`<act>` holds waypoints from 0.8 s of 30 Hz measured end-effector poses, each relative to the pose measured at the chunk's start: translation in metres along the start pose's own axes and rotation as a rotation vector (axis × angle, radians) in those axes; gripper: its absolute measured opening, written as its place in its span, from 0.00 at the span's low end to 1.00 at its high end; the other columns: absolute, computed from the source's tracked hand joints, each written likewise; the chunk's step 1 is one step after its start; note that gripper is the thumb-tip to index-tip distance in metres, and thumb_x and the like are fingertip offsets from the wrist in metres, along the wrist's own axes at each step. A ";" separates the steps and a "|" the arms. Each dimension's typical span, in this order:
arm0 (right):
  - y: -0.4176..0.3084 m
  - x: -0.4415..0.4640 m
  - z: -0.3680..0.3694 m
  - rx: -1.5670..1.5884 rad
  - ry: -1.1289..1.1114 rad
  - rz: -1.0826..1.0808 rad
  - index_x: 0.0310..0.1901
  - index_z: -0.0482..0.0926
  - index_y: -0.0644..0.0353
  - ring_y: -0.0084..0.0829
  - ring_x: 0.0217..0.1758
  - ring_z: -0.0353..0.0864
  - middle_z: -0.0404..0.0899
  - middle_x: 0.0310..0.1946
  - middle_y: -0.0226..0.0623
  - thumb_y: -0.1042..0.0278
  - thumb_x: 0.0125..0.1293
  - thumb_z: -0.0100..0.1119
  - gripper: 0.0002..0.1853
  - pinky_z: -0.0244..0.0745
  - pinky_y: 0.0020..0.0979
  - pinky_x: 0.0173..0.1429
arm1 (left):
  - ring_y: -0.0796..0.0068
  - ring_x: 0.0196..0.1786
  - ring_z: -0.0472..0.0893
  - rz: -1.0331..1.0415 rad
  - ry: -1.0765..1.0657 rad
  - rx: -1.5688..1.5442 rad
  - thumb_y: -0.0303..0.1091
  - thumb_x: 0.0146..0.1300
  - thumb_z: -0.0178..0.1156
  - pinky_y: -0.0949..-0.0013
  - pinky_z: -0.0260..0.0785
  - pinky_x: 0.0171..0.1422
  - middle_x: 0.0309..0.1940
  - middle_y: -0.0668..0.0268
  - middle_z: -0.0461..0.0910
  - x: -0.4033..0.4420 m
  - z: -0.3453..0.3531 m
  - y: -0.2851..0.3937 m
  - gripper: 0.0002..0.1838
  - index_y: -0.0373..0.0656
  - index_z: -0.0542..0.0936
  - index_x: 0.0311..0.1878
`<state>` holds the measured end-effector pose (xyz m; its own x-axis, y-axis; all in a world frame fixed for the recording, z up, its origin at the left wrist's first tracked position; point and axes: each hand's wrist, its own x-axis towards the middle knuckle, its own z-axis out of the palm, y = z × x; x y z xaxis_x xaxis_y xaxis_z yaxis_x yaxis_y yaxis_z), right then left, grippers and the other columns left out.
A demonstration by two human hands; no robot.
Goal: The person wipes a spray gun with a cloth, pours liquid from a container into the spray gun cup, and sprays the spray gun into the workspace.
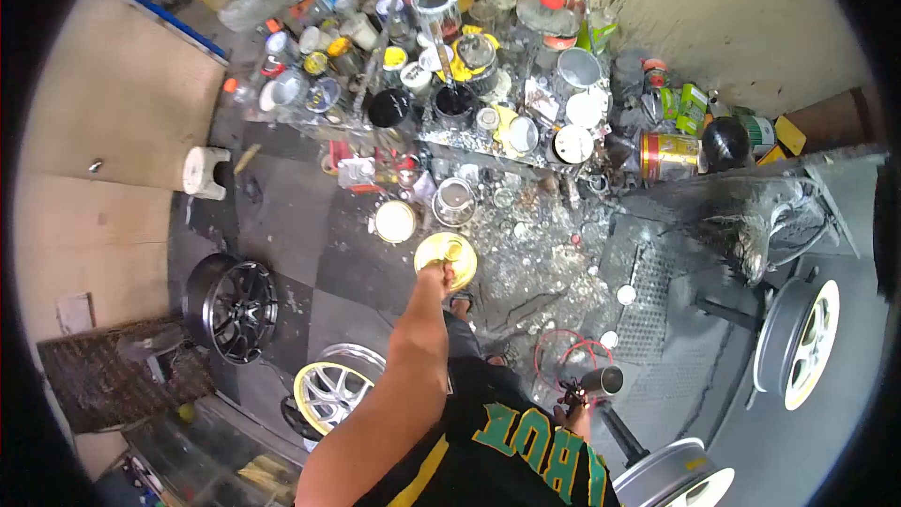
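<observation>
My left hand (439, 275) reaches down with its fingers closed on what looks like a small yellow cup (454, 250). The cup is over a round yellow container (429, 250); whether it touches the inside, I cannot tell. At my right side, my right hand (571, 415) is closed around a spray gun, partly hidden, with a grey metal cup (602, 381). A red hose (538, 357) loops on the floor beside it. Near the yellow container stand a tub with a pale top (395, 222) and a grey metal can (454, 202).
A paint-stained bench (488, 155) crowded with cans, tubs and bottles runs along the wall. Wheel rims stand around: a dark one (240, 312), a yellow-edged one (330, 396), and others on stands at right (796, 343). A white stool (205, 174) is at left.
</observation>
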<state>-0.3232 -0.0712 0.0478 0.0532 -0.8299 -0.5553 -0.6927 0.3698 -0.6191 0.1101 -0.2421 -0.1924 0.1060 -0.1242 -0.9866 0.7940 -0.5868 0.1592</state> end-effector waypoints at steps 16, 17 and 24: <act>0.029 0.000 -0.046 -0.180 -0.189 -0.297 0.65 0.65 0.58 0.55 0.59 0.75 0.72 0.60 0.53 0.59 0.63 0.58 0.30 0.73 0.48 0.60 | 0.53 0.49 0.83 1.496 -0.173 2.252 0.30 0.52 0.64 0.52 0.73 0.50 0.42 0.54 0.84 -0.318 0.072 -0.106 0.14 0.46 0.76 0.43; 0.033 0.000 -0.042 -0.162 -0.176 -0.288 0.65 0.65 0.58 0.55 0.59 0.75 0.72 0.60 0.53 0.59 0.63 0.58 0.30 0.73 0.48 0.60 | 0.52 0.48 0.83 1.582 -0.185 2.196 0.30 0.53 0.64 0.52 0.73 0.50 0.40 0.55 0.83 -0.336 0.085 -0.111 0.13 0.45 0.75 0.43; -0.014 -0.010 -0.065 -0.161 -0.344 -0.258 0.67 0.63 0.60 0.55 0.60 0.76 0.74 0.60 0.56 0.56 0.62 0.59 0.34 0.72 0.46 0.62 | 0.49 0.38 0.81 1.980 -0.260 1.781 0.33 0.52 0.70 0.51 0.71 0.43 0.31 0.56 0.80 -0.434 0.156 -0.135 0.13 0.43 0.74 0.36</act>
<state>-0.3608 -0.0948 0.0981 0.4560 -0.6892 -0.5631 -0.7266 0.0770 -0.6827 -0.1368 -0.2342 0.2203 -0.4234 -0.8976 0.1226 -0.8410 0.4398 0.3150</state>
